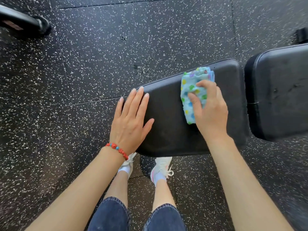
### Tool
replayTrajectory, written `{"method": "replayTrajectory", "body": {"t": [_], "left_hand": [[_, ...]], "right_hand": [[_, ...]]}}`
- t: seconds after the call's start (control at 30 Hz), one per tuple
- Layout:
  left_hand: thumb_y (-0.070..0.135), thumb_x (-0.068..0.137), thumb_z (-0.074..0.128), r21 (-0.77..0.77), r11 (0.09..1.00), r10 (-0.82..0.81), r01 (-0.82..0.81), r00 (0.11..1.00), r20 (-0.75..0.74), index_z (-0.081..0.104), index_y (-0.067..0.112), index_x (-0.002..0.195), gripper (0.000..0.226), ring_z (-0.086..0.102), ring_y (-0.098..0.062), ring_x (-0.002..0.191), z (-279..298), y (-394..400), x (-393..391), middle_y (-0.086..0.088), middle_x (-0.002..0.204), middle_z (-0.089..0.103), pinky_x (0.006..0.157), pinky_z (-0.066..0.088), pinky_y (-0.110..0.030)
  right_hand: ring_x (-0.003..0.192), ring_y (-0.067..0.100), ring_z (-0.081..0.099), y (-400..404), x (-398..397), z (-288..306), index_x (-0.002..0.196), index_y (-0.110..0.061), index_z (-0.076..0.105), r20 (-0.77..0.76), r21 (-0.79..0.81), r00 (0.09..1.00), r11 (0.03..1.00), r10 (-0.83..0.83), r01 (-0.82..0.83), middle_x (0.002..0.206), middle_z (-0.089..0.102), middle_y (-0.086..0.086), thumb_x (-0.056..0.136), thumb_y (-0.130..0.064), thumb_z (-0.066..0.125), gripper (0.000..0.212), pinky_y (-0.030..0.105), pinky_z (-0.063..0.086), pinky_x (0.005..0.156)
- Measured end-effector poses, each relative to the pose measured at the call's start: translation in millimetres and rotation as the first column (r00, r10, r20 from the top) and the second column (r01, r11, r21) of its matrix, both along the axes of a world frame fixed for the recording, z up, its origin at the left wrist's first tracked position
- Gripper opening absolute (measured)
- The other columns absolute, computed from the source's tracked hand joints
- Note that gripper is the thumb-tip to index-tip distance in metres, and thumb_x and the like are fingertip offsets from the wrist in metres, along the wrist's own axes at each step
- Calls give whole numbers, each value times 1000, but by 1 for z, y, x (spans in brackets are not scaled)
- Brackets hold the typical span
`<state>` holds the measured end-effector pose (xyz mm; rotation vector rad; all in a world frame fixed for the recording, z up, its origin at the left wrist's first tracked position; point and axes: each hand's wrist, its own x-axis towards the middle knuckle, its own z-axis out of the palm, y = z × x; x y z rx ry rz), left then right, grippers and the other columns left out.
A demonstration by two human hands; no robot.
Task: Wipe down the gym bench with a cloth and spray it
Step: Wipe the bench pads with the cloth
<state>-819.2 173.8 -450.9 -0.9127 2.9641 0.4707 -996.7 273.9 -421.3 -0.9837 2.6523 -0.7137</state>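
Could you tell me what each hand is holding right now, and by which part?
The right hand grips the folded cloth at its near right edge. The left hand lies flat on the seat pad, holding nothing.

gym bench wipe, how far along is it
Nothing visibly finished; no wet streaks show. In hand: the right hand presses a folded blue polka-dot cloth on the black padded seat pad, the left hand flat at its end. Left: the adjoining black back pad. No spray bottle in view.
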Motion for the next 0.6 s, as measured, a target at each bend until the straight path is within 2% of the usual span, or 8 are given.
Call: {"method": "replayTrajectory", "body": {"t": [0.07,0.17,0.33,0.53,0.6], "left_hand": [[33,90,41,5,999,32,-32,999,-8,41,1,136,57,32,-32,135,-2,3,-8,-17,145,36,108,27,-51],[32,90,42,4,997,72,-72,997,-13,41,1,136,56,31,-34,135,-6,8,-12,-19,145,35,108,26,-54],[34,90,41,-36,996,78,-79,996,-30,39,3,137,57,28,-31,136,-13,9,-10,-17,147,34,110,22,-50],[34,91,40,-48,995,86,-88,995,-55,38,3,138,57,28,-31,136,-15,9,-10,-17,147,34,110,23,-51],[34,91,40,-54,994,88,-92,994,-65,38,3,138,57,29,-31,136,-15,9,-11,-17,146,35,110,24,-52]], "right_hand": [[77,30,54,-4,3,0,106,-14,54,10,0,999,999,-40,40,93,57,11,85,-27,62,26,24,23,59],[79,33,54,-16,12,-2,105,-15,55,-36,25,984,984,-175,176,90,54,12,86,-38,60,31,28,30,60],[76,35,56,-23,0,-11,103,-7,60,-144,-17,973,984,-177,177,86,56,17,89,-38,57,34,28,30,55],[87,38,53,-6,-68,-11,110,-10,51,-187,-23,917,934,-354,356,99,58,16,92,-47,46,41,33,19,58],[87,39,53,-4,-73,-11,112,-9,50,-197,7,912,930,-359,368,99,58,16,93,-46,43,42,32,18,58]]}}
